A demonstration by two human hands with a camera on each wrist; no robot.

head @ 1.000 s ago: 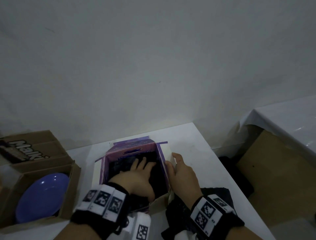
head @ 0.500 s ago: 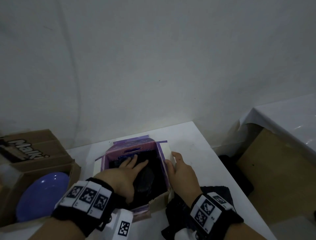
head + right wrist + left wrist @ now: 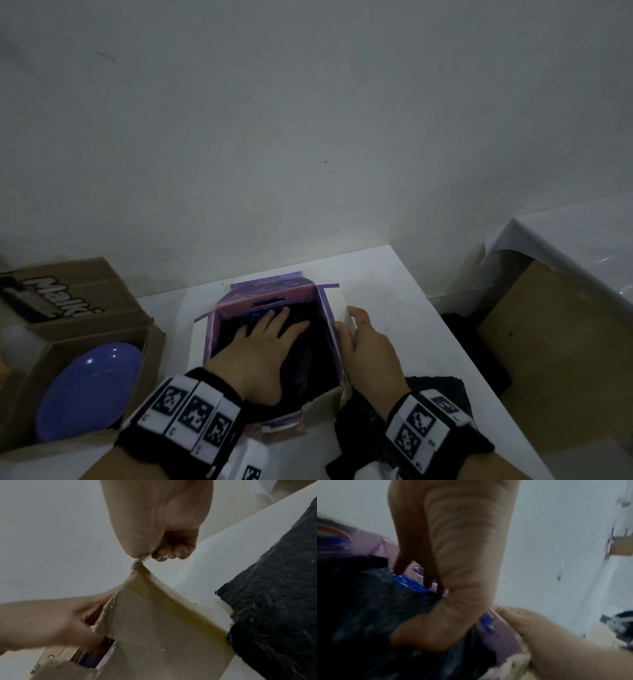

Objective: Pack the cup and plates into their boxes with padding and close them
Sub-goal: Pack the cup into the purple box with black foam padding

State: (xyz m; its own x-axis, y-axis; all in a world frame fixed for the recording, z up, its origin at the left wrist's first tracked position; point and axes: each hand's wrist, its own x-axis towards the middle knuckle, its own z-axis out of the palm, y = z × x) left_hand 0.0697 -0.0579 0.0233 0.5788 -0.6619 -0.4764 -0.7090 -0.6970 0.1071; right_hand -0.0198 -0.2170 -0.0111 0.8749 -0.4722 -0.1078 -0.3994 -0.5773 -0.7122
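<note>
An open purple box stands on the white table. Black padding fills its inside; no cup shows. My left hand lies flat inside the box, its straight fingers pressing the padding near the far wall. My right hand holds the box's right wall. In the right wrist view, the thumb and curled fingers of that hand pinch the cardboard edge. A blue plate lies in a brown carton on the left.
More black padding lies on the table by my right wrist, also seen as a dark sheet. A second white-covered table stands at the right with a brown panel under it. The wall is close behind.
My left hand has shifted inside the box from the middle toward the far wall and now lies spread flat on the padding. My right hand has stayed on the box's right wall.
</note>
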